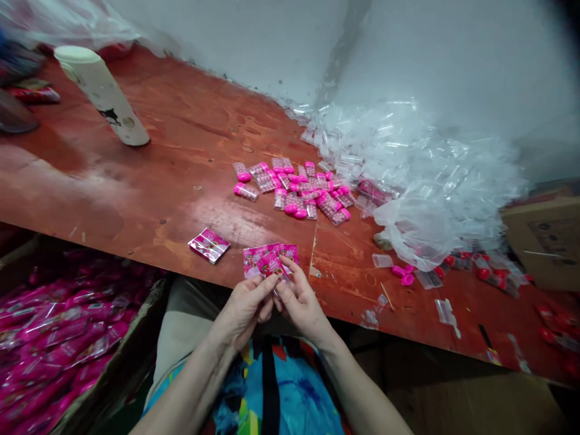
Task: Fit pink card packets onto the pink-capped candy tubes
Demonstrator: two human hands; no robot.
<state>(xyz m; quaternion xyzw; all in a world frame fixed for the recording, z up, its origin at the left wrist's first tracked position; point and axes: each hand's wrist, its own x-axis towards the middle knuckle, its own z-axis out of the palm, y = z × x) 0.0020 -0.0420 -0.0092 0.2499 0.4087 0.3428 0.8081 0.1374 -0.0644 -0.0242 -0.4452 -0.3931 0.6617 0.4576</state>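
Note:
My left hand and my right hand meet at the table's front edge, their thumbs and fingertips pinched together over a pink printed wrapper. Part of that wrapper lies behind my fingers, so how much of it is held off the table is hidden. To the left a small stack of similar pink wrappers rests on the table. Further back lies a loose group of small clear containers with pink caps, filled with pale pink balls.
A large heap of clear plastic containers fills the back right, beside a cardboard box. Pink cap pieces lie near its front. A pale bottle stands at left. Below the table, a box holds pink packets.

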